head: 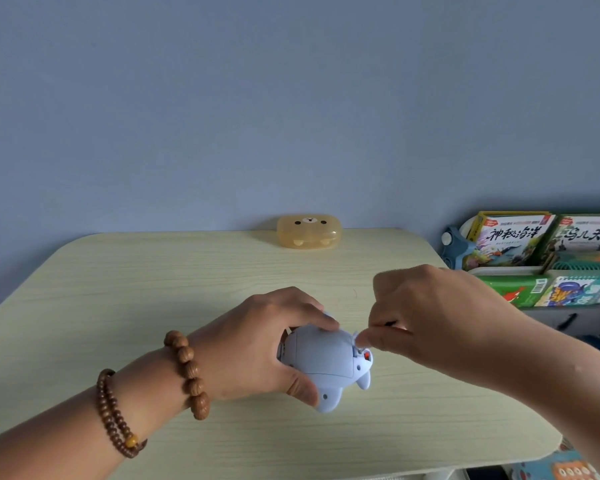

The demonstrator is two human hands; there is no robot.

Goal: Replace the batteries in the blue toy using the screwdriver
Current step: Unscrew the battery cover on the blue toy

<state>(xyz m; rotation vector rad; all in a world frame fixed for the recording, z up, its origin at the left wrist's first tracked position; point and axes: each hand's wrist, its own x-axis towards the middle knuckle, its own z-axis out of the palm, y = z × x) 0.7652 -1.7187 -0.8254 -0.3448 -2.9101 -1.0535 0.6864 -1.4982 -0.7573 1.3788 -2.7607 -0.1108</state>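
From the head view we see a pale wood-grain table (153,289) against a blue-grey wall, and the blue toy (321,358) is at its middle, a little toward the near edge. Our left hand (257,344) grips the toy from the left, fingers curled over its far side and thumb pressed on its near side; we cannot tell whether the toy rests on the table top or is held just above it. The toy's rounded, smooth side faces up, and a small red spot (367,356) shows at its right end. Our right hand (430,317) is above and to the right of the toy, its fingers bunched and pinching a thin dark shaft (390,323), most of it hidden in the hand. The fingertips (362,339) touch the toy's upper right edge, just above the red spot. Two bracelets of brown beads circle the left wrist, a large-beaded one (187,372) near the hand and a small-beaded one (115,414) further up the forearm. A translucent yellow case with a bear face (309,232) lies at the table's far edge. Picture books (510,242) stand in a rack beyond the table's right side.
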